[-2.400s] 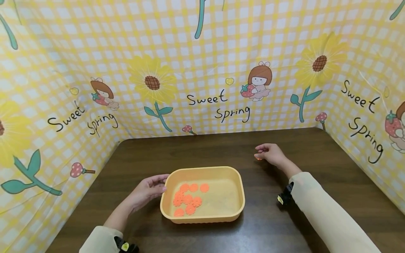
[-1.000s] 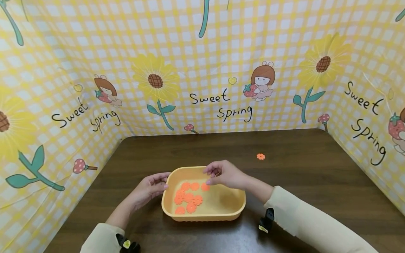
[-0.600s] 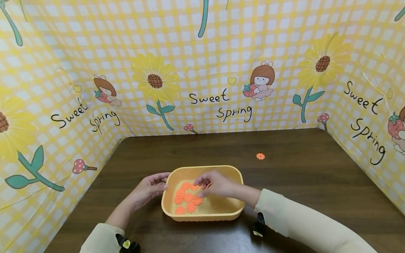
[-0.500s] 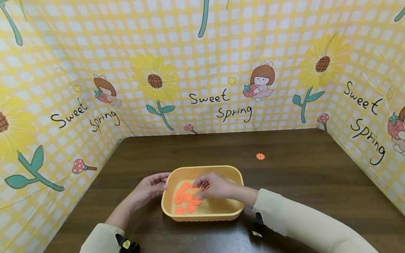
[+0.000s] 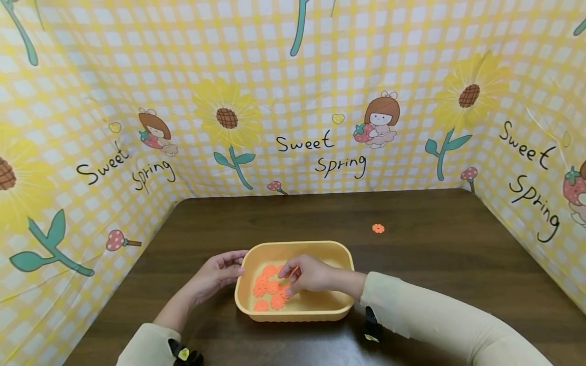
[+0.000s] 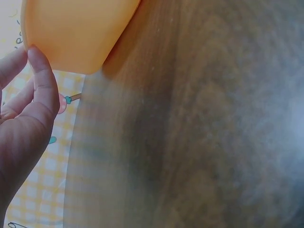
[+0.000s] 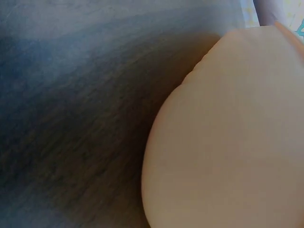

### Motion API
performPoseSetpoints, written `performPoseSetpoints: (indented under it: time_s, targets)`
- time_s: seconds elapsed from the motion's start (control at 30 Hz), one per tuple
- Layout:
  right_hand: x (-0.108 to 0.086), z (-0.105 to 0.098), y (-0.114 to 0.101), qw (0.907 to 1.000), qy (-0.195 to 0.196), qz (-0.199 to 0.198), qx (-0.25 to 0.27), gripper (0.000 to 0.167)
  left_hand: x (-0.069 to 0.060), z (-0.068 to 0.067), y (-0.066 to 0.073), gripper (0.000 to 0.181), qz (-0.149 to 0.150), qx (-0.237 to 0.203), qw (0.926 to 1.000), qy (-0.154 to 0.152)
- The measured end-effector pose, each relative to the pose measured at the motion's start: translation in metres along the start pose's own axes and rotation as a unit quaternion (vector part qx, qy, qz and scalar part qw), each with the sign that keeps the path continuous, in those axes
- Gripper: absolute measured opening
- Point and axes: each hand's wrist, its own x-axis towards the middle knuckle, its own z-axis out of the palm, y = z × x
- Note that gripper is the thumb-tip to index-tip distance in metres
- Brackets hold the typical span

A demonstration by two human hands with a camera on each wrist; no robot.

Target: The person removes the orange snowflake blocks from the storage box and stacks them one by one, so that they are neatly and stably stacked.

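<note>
A yellow plastic bin (image 5: 295, 316) stands on the table, with several flat orange flower-shaped pieces (image 5: 277, 302) in its left part. My left hand (image 5: 217, 274) pinches the bin's left rim between thumb and fingers; the left wrist view shows that thumb against the bin wall (image 6: 78, 33). Reaching over the bin's right side, my right hand (image 5: 308, 274) is down inside it, bent fingers and thumb at the edge of the pieces. Whether it holds a piece is hidden. Only the bin's outer wall (image 7: 228, 142) shows in the right wrist view, without my right fingers.
One more orange flower piece (image 5: 378, 229) lies on the dark wooden table (image 5: 412, 213), behind and right of the bin. A yellow checked cloth (image 5: 302, 91) with printed flowers rises around the table's back and sides.
From the table's far right my right hand has come left and down into the bin. A thin orange edge seen between its fingers earlier is out of sight now. My left hand has stayed.
</note>
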Motion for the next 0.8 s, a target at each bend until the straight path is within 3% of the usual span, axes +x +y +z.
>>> performPoseSetpoints:
  time_s: [0.37,0.57,0.8]
  targets:
    - [0.001,0.001,0.011,0.9996,-0.003,-0.022,-0.020,0.029,0.000,0.001,0.002,0.061,0.003,-0.001,0.9999,-0.011]
    - [0.003,0.000,0.014,0.9982,-0.018,-0.020,-0.054,0.032,0.000,0.001,0.001,0.060,0.003,0.004,0.9999,-0.012]
    - [0.005,0.001,0.013,0.9917,-0.031,-0.051,-0.114,0.032,-0.001,0.000,0.002,0.060,0.005,0.004,0.9999,-0.011]
